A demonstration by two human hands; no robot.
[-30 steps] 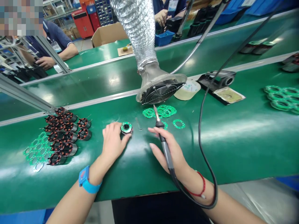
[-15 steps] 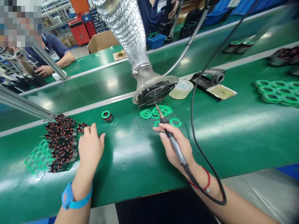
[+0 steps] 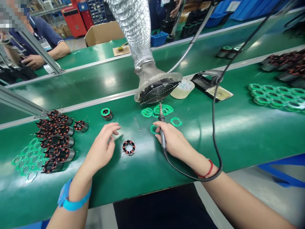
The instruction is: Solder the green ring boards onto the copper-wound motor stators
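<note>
A copper-wound stator [image 3: 129, 147] lies flat on the green bench [image 3: 238, 140] between my hands. My left hand [image 3: 102, 149] hovers just left of it, fingers spread and holding nothing. My right hand [image 3: 172, 141] grips a soldering iron [image 3: 162, 127] with its tip pointing up and away, and its fingers touch a green ring board [image 3: 153, 128]. A stator topped with a green ring board [image 3: 106, 114] stands farther back to the left.
A cluster of wound stators [image 3: 56, 140] and a green board panel [image 3: 26, 159] lie at left. Loose green rings [image 3: 157, 110] sit under the fume extractor fan [image 3: 157, 90]. An iron stand [image 3: 212, 84] and more rings [image 3: 274, 95] are at right. Other people work beyond the conveyor.
My left hand moved from the stator cluster back to the middle, and one bare stator now lies in front of me. My right hand shifted down onto a green ring.
</note>
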